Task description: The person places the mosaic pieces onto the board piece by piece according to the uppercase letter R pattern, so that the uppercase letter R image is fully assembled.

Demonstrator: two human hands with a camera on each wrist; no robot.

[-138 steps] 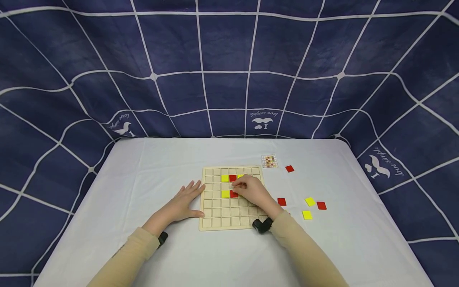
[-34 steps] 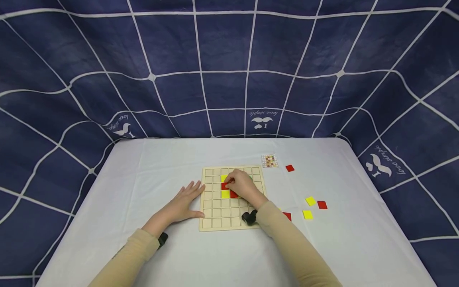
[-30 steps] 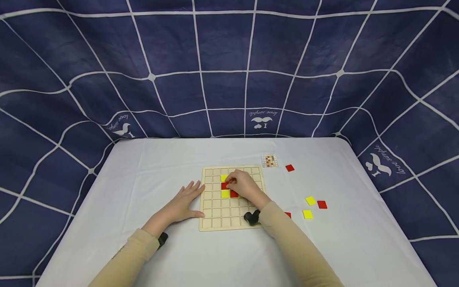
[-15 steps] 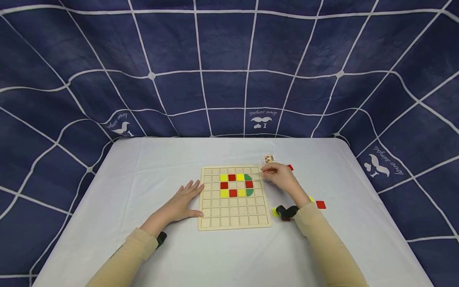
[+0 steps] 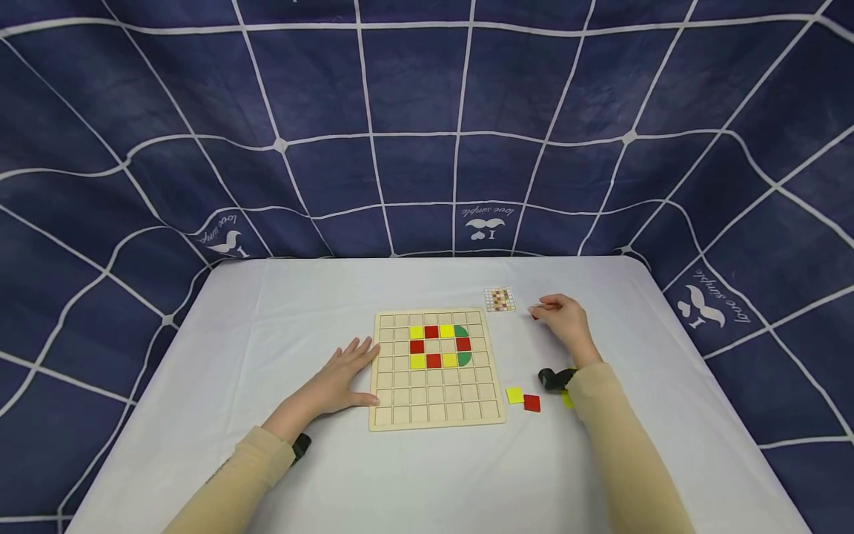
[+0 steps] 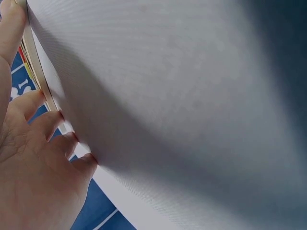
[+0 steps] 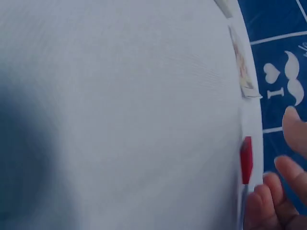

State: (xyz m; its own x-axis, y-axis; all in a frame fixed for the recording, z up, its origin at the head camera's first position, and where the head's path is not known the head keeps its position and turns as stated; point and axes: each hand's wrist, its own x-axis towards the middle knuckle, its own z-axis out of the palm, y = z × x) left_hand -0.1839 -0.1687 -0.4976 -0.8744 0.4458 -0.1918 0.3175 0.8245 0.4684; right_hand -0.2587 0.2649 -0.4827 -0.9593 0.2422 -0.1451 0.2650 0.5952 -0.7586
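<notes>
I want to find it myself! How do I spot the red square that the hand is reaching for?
Start at the wooden grid board, then look past its far right corner to the little pattern card. Beside it, at the right hand's fingertips, lies the red tile, alone, far from the loose tiles nearer the person.

The table (image 5: pixel 300 311) is white, the backdrop (image 5: pixel 414 111) navy with a white grid. The pale wooden board (image 5: pixel 437 411) carries yellow, red and green tiles. Near the table's right edge lie a red tile (image 5: pixel 531 403) and a yellow tile (image 5: pixel 514 395). The sleeves (image 5: pixel 620 452) are beige.
</notes>
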